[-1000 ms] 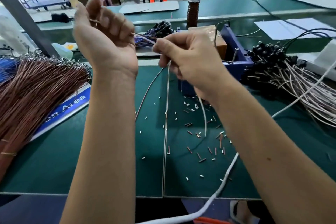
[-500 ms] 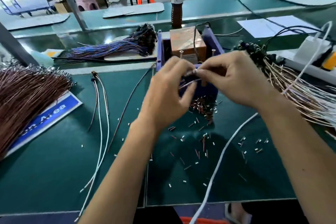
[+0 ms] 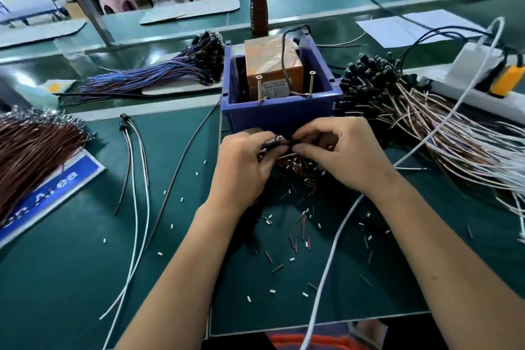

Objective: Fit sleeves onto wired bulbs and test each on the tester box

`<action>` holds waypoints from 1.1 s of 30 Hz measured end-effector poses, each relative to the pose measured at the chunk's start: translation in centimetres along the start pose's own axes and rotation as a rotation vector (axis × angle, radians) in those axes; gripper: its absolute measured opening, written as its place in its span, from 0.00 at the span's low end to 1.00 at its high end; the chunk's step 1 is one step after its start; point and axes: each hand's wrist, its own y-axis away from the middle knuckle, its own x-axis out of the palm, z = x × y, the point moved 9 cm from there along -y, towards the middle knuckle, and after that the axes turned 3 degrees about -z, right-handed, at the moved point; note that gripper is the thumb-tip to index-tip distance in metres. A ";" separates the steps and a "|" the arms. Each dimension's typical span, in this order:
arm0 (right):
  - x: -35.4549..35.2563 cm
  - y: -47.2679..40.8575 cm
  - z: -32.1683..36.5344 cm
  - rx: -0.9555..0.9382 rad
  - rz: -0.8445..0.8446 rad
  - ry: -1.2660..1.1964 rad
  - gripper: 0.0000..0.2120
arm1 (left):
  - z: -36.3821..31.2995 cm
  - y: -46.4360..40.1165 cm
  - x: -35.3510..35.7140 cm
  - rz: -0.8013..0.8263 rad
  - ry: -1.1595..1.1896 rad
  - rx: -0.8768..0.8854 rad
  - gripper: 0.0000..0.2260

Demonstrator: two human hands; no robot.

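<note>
My left hand (image 3: pixel 244 167) and my right hand (image 3: pixel 338 153) meet just in front of the blue bin (image 3: pixel 281 113). Between their fingertips they pinch a small black wired bulb (image 3: pixel 277 143) with a clear tip. The bin holds the orange tester box (image 3: pixel 272 71), which has two upright screws at its front. Below my hands lies a heap of short red and white sleeves (image 3: pixel 298 170). A finished wired bulb (image 3: pixel 125 119) with white and brown leads lies on the mat to the left.
A big pile of black bulbs on pale wires (image 3: pixel 403 111) fills the right. Blue-wired bulbs (image 3: pixel 159 74) lie at the back left, brown wires (image 3: pixel 31 156) at the far left. A white cable (image 3: pixel 335 250) crosses the green mat (image 3: pixel 71 264). A bottle (image 3: pixel 258 0) stands behind the bin.
My hands came down from face height to the front of the bin. The wired bulb they held earlier now lies on the mat at the left, and they pinch a small bulb.
</note>
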 end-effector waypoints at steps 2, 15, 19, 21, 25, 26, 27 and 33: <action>0.1 0.1 0.1 -0.004 0.000 -0.012 0.07 | 0.1 0.2 0.3 0.020 0.000 -0.004 0.02; -0.2 0.5 0.6 -0.065 -0.094 0.013 0.03 | 0.6 0.4 0.4 0.038 -0.015 -0.059 0.05; -2.4 0.4 -0.7 0.011 -0.228 -0.127 0.04 | 1.3 0.5 -1.0 -0.029 -0.046 -0.116 0.03; -2.2 0.3 -1.3 0.052 -0.141 -0.138 0.04 | 1.7 0.6 -1.8 -0.083 0.011 -0.173 0.01; -0.7 0.6 -2.6 0.142 0.142 -0.151 0.07 | 1.6 0.6 -2.2 -0.127 0.072 -0.214 0.02; -0.8 0.7 -3.0 0.186 0.201 -0.232 0.08 | 1.4 0.6 -2.4 -0.135 0.085 -0.211 0.02; -0.9 0.9 -3.2 0.231 0.270 -0.316 0.09 | 1.2 0.5 -2.5 -0.142 0.091 -0.200 0.02; -1.0 3.3 -1.3 0.186 0.706 -0.710 0.13 | 0.4 0.2 -3.0 -0.175 0.003 -0.078 0.02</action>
